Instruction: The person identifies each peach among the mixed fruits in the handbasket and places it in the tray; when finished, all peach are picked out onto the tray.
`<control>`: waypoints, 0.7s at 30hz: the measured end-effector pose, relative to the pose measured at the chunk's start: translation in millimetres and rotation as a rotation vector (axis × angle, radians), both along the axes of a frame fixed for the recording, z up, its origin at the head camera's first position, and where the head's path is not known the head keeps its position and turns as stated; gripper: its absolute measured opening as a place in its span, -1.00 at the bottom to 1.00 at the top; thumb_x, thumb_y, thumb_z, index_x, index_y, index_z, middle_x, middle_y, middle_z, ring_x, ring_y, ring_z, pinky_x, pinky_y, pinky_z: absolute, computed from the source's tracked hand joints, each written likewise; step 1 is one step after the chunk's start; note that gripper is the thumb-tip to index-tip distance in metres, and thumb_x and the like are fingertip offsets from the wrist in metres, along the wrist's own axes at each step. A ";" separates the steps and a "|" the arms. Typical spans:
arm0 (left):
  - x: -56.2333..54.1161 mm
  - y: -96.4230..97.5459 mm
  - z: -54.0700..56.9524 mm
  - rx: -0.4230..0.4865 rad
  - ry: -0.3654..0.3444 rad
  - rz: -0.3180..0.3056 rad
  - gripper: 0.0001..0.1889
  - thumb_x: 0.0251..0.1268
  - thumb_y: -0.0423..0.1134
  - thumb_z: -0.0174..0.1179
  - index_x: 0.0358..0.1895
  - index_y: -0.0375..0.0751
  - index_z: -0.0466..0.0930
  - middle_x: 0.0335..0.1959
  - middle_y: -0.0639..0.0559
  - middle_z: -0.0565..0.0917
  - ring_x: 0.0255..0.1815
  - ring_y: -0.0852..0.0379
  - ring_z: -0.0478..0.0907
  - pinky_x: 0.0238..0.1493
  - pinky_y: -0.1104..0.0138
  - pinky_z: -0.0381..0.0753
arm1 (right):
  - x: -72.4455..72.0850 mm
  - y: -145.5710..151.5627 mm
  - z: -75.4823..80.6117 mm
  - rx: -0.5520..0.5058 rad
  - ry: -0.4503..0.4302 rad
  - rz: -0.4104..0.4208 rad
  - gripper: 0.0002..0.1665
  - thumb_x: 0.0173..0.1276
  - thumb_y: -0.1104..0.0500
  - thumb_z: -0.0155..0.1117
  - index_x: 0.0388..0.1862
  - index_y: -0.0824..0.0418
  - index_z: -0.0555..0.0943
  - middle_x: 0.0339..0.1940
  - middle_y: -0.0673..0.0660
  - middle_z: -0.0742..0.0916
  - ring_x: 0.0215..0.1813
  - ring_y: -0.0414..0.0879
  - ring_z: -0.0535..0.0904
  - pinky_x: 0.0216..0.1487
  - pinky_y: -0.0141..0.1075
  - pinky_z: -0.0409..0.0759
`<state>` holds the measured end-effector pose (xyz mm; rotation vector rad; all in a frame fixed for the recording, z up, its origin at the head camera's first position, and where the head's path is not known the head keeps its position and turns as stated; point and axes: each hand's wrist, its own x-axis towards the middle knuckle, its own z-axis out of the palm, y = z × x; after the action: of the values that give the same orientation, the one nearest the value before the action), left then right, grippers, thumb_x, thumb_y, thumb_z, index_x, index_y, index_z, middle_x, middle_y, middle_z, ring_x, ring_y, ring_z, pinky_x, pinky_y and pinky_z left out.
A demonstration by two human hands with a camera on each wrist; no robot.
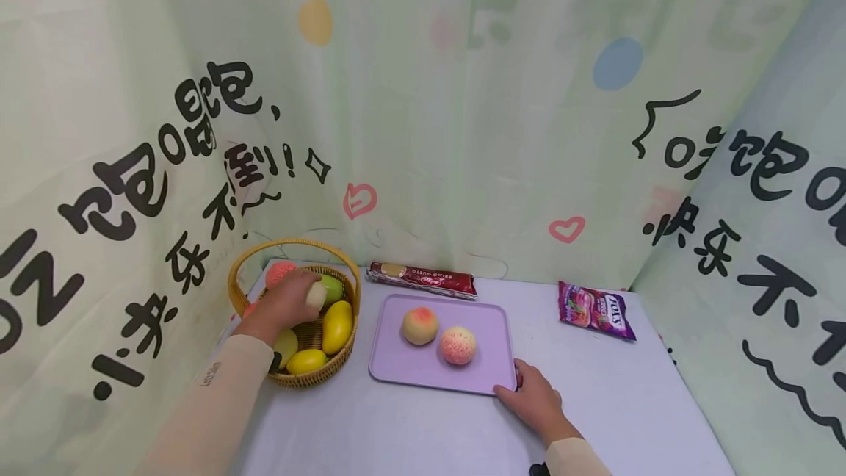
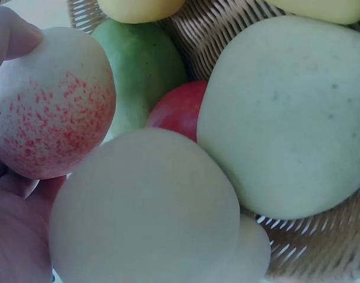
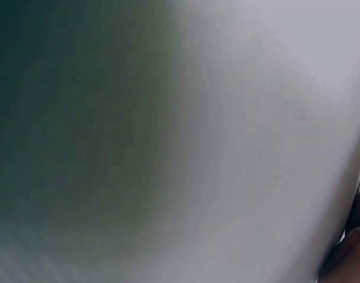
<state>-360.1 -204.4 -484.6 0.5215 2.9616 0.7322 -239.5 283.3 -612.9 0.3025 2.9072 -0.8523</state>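
Note:
Over the wicker basket (image 1: 311,377), my left hand (image 1: 284,307) holds a pale peach (image 2: 56,106) with red speckles, thumb on top and fingers below. Around it in the basket lie a green mango (image 2: 141,71), a red fruit (image 2: 179,112), yellow mangoes (image 1: 338,327) and large pale round fruits (image 2: 286,118). My right hand (image 1: 537,399) grips the near right corner of a purple tray (image 1: 396,373). On that tray sit an orange-blushed peach (image 1: 420,325) and a speckled peach (image 1: 458,345). The right wrist view is mostly blurred, with fingertips at its right edge.
Behind the tray lies a long red snack packet (image 1: 423,280). A purple candy bag (image 1: 597,311) is on the right of the white table (image 1: 595,380). Printed curtains (image 1: 449,131) hang around the back and sides. The basket's handle (image 1: 291,242) arches over its far side.

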 end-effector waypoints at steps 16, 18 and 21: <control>7.6 -15.6 3.3 0.111 0.044 0.035 -0.23 0.01 -0.37 0.33 0.44 -0.29 0.39 0.41 -0.25 0.44 0.02 -0.12 0.44 -0.19 0.17 0.53 | 0.7 -0.8 -0.7 0.011 0.011 0.004 0.02 0.17 -0.23 0.51 0.42 0.36 0.44 -0.10 0.12 0.71 -0.04 0.04 0.57 0.06 0.27 0.46; 9.8 -15.4 4.8 0.118 0.052 0.037 -0.23 0.02 -0.36 0.34 0.44 -0.31 0.39 0.39 -0.28 0.44 0.00 -0.12 0.46 -0.20 0.18 0.54 | 0.8 -1.1 -0.2 0.012 0.012 0.005 0.02 0.17 -0.24 0.51 0.42 0.37 0.44 -0.12 0.11 0.70 -0.05 0.03 0.57 0.06 0.26 0.46; 13.6 -15.2 6.8 0.127 0.063 0.043 -0.23 0.03 -0.36 0.35 0.43 -0.32 0.40 0.38 -0.31 0.44 -0.05 -0.12 0.48 -0.20 0.18 0.56 | 0.7 -1.3 0.7 0.010 0.015 0.008 0.03 0.17 -0.24 0.51 0.42 0.38 0.44 -0.15 0.10 0.69 -0.07 0.02 0.56 0.05 0.25 0.46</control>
<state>-346.4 -219.7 -477.8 0.4978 3.0075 0.9302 -238.8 281.9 -612.3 0.2858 2.9256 -0.8425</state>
